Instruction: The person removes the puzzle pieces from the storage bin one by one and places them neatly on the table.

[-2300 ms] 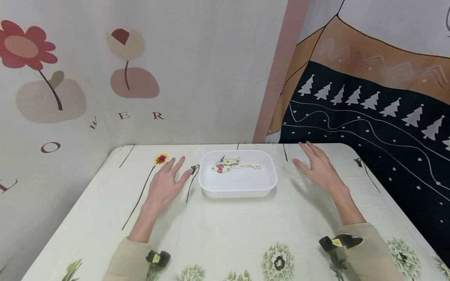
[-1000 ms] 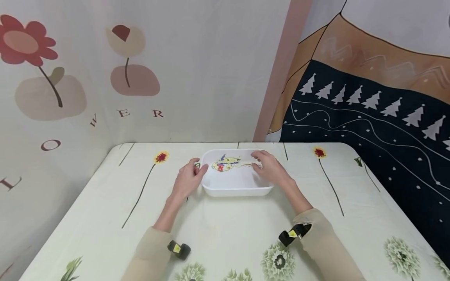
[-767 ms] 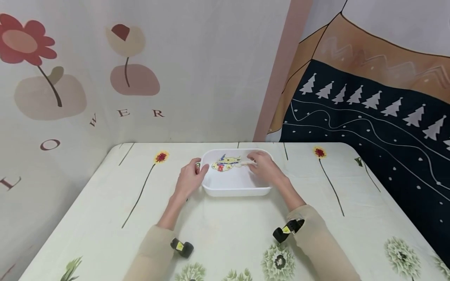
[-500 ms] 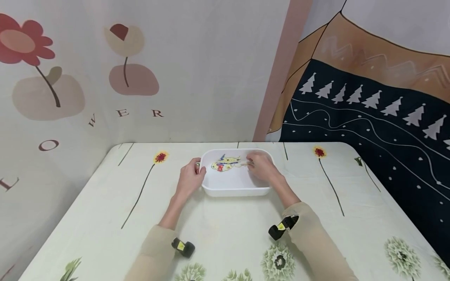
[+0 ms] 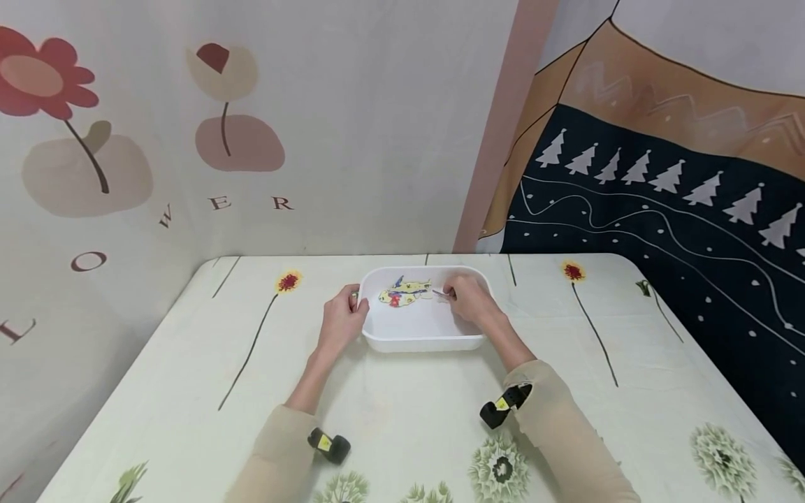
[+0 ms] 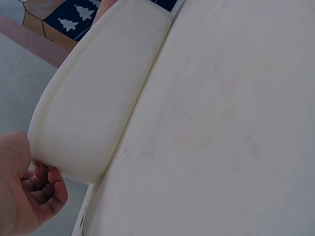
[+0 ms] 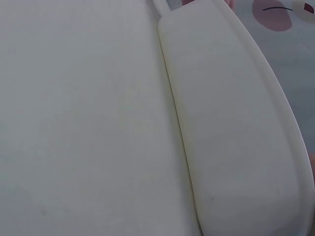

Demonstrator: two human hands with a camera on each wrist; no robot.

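The pale cloth backdrop (image 5: 377,140) carries separate dark red capital letters, reading left to right L (image 5: 16,338), O (image 5: 89,253), W (image 5: 165,216), E (image 5: 219,203) and R (image 5: 281,203); the L and the W stand tilted. The yellow labels (image 5: 324,442) on the black wrist cameras (image 5: 341,450) are too small to read.

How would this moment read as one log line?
Left hand: grips white tray rim | Right hand: inside tray, pinches patterned item

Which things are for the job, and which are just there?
Probably for the job:
white tub
colourful patterned piece inside it
left hand, holding the tub
right hand, curled at the piece

Just there:
flowery tablecloth
flower-print hanging
tree-print hanging
black wrist cameras
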